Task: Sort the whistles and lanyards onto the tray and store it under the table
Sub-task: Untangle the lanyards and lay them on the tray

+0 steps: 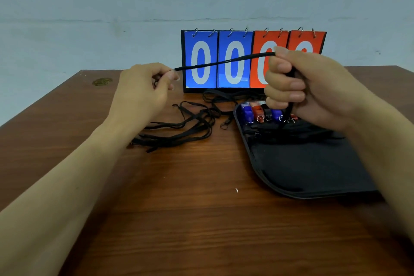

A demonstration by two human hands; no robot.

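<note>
One black woven lanyard [224, 63] was stretched taut in the air between two bare hands, above the far part of the table. The left hand [145, 87] pinched its near end between thumb and curled fingers. The right hand [307, 87] was clenched around the other end, with more cord bunched inside the fist and a strand hanging down towards the tray.

Just below the right hand lay a black, round-cornered plastic tray [268, 177], at the right of the table. A row of small blue, red and black plastic whistles [259, 112] sat along its far edge, and dark folded cords lay just in front of them, too dim to count.

To the left of the tray, a loose tangle of black lanyards [179, 130] rested on the brown wooden table [179, 219]. Behind everything stood a flip scoreboard with blue and red number cards [235, 60], against a pale wall.

The step in hand appeared to be folding or winding this lanyard into a bundle. The next move probably called for gathering the taut length into the right fist, then setting it on the tray beside the other cords. The tangle was still to be sorted, so storing the tray was some way off.
</note>
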